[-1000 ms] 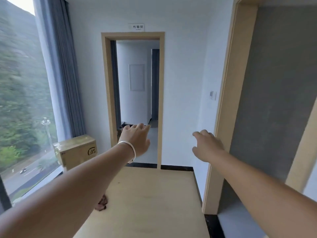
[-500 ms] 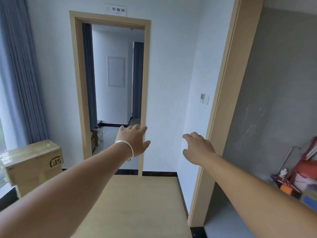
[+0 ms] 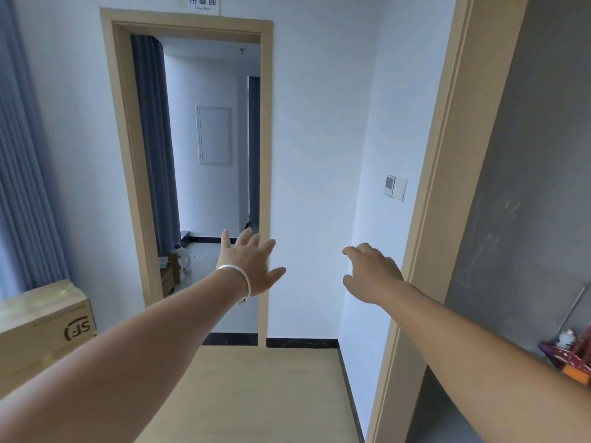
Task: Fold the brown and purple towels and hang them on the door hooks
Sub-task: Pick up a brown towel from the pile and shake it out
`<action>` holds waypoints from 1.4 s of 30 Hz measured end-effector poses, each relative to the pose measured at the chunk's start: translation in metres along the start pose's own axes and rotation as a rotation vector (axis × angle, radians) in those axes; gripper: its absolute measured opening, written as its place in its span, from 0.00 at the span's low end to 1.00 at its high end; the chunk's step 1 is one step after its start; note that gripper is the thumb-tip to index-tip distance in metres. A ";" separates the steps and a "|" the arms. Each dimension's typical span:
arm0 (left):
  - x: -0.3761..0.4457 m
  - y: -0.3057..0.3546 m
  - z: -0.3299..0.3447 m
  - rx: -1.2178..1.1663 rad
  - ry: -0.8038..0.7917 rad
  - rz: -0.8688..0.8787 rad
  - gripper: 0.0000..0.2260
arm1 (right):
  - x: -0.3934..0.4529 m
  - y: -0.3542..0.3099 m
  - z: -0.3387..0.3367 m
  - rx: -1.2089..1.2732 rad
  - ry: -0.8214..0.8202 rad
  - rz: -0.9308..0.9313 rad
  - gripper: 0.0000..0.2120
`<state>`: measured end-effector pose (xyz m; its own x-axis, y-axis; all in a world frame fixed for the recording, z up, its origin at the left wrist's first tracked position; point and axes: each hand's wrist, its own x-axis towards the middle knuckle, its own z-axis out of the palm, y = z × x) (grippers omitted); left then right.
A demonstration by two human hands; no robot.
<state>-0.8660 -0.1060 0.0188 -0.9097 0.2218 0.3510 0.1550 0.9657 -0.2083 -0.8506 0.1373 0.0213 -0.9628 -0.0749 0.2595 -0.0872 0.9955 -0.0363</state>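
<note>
No towel, door leaf or hook shows in the head view. Both my arms reach forward over a light wooden table (image 3: pixel 256 394). My left hand (image 3: pixel 252 263), with a silver bangle on the wrist, is spread with straight fingers and holds nothing. My right hand (image 3: pixel 371 273) hangs in the air with loosely bent fingers, also holding nothing. Ahead stands an open doorway (image 3: pixel 204 187) with a tan frame and a sign above it.
A cardboard box (image 3: pixel 44 327) sits at the left by a grey curtain (image 3: pixel 22 171). A second tan door frame (image 3: pixel 447 187) rises at the right, beside a grey wall. Red and orange items (image 3: pixel 572 356) lie low at the far right. A wall switch (image 3: pixel 395 187) is mounted near that frame.
The view has swung right and the window has left the frame. My left hand's fingers have spread wider. Both hands stay raised and hold nothing.
</note>
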 end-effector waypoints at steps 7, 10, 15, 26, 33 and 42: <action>0.116 0.008 0.021 0.020 0.011 -0.058 0.30 | 0.116 0.047 0.013 0.035 0.025 -0.034 0.26; 0.154 0.017 0.037 0.016 0.012 -0.064 0.30 | 0.155 0.068 0.024 0.038 0.018 -0.027 0.27; 0.213 0.023 0.068 0.047 -0.020 -0.063 0.30 | 0.205 0.095 0.050 0.048 -0.053 -0.007 0.28; 0.391 0.025 0.148 -0.006 0.001 0.000 0.31 | 0.361 0.141 0.096 -0.026 -0.041 0.048 0.27; 0.526 -0.002 0.192 -0.053 0.051 0.018 0.31 | 0.500 0.148 0.105 -0.072 -0.013 0.090 0.26; 0.612 -0.052 0.262 -0.018 0.009 -0.005 0.30 | 0.627 0.118 0.163 -0.044 -0.047 0.016 0.28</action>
<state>-1.5322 -0.0556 0.0049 -0.9072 0.2180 0.3599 0.1577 0.9691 -0.1897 -1.5064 0.1988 0.0227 -0.9751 -0.0601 0.2133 -0.0609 0.9981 0.0024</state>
